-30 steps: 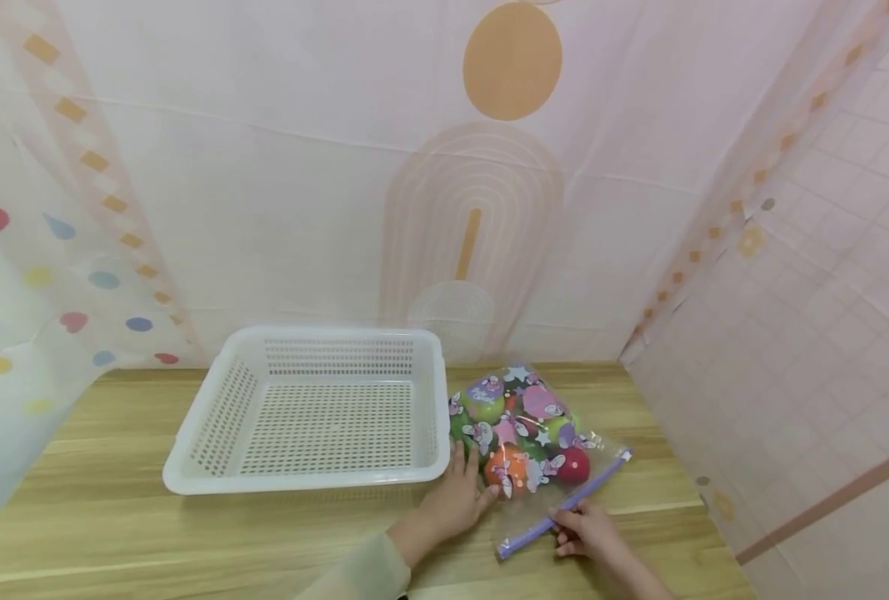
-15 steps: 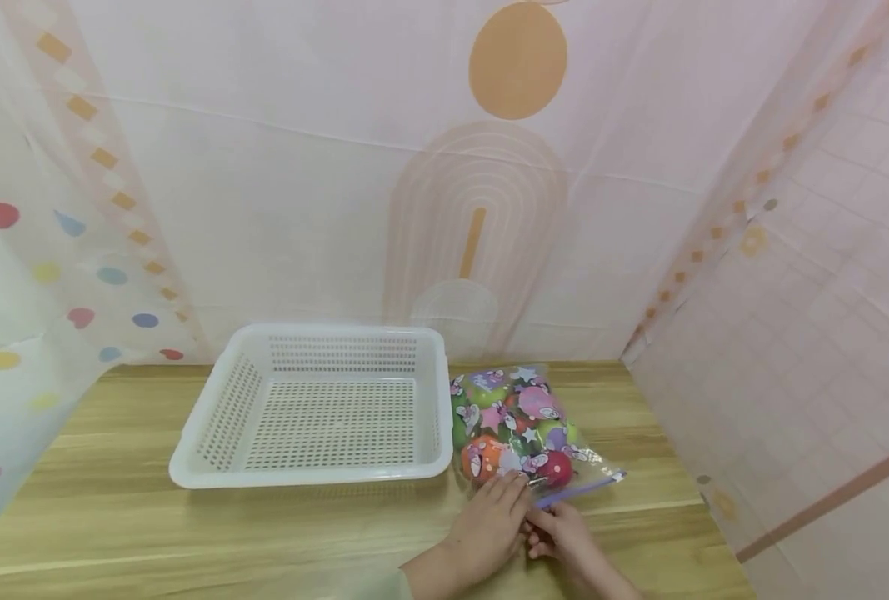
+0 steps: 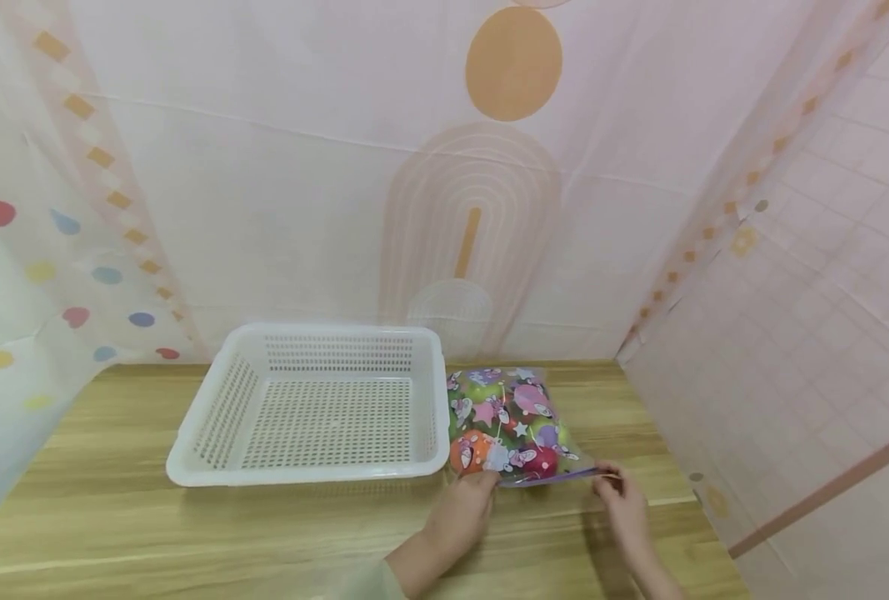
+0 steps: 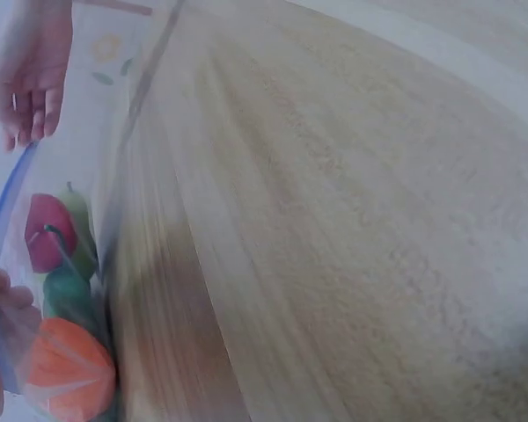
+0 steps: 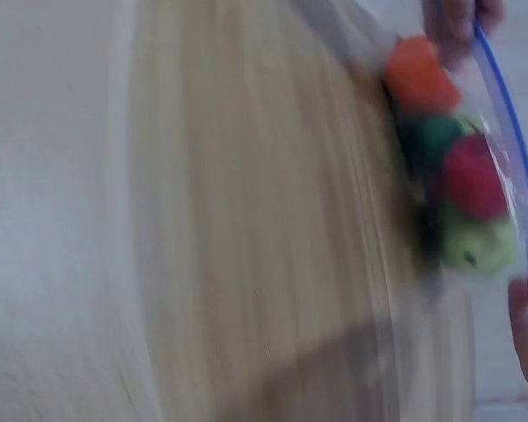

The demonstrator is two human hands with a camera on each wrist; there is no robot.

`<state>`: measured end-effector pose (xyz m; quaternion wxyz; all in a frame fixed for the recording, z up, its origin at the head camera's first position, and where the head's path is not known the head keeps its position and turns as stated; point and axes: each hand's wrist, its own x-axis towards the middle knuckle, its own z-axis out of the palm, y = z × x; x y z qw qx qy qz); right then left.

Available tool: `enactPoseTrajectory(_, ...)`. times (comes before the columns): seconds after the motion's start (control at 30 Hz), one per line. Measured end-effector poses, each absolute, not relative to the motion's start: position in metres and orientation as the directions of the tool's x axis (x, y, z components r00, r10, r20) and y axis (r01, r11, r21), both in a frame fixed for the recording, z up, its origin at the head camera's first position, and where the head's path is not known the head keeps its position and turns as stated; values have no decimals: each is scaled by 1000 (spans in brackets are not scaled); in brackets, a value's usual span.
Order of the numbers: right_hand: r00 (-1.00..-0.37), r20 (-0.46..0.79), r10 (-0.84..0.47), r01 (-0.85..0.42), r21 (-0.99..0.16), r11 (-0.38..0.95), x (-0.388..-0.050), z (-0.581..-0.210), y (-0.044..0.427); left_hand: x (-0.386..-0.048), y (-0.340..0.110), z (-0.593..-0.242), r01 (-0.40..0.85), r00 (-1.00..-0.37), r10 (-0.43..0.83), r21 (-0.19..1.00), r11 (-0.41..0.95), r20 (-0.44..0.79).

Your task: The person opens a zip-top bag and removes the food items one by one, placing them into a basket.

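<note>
Moved apart since half a second ago, now pinching opposite ends of one purple plastic strip (image 3: 564, 478) with left hand (image 3: 451, 517) and right hand (image 3: 624, 508). Best kept level, evenly taut. Count one clear, cartoon-printed plastic bag (image 3: 515, 429) just beyond and between both hands; one white, rectangular, perforated basket (image 3: 309, 475) left of the left; inside, at least one round orange piece (image 5: 420, 75), one red piece (image 5: 473, 176), several green pieces (image 5: 475, 242); cannot tell how many.

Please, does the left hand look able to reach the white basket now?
Probably yes: the left hand is close to the near right corner of the white basket, and nothing seems to stand between them. However, it pinches the edge of the bag, so it may need to let go first.
</note>
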<state>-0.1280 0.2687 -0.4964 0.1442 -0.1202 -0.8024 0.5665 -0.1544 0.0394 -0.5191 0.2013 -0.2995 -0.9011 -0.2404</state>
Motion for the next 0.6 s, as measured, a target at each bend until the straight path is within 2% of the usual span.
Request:
enactPoseTrajectory(0.07, -914, 152, 375, 12, -916, 401, -129, -498, 279, -154, 40, -516, 618, -760, 425, 343, 708, 492)
enactPoseTrajectory(0.13, -918, 178, 354, -21, -914, 405, -128, -503, 287, -153, 39, -513, 603, -777, 415, 370, 707, 474)
enactPoseTrajectory(0.33, -952, 157, 264, -92, -965, 245, -124, -519, 300, -152, 36, -508, 583, -802, 408, 422, 694, 437)
enactPoseTrajectory(0.43, -941, 195, 277, -132, -964, 232, -124, -522, 300, -152, 34, -508, 573, -811, 405, 433, 696, 422)
enactPoseTrajectory(0.6, -918, 263, 295, -210, -957, 199, -124, -521, 295, -152, 31, -509, 585, -793, 416, 367, 723, 446)
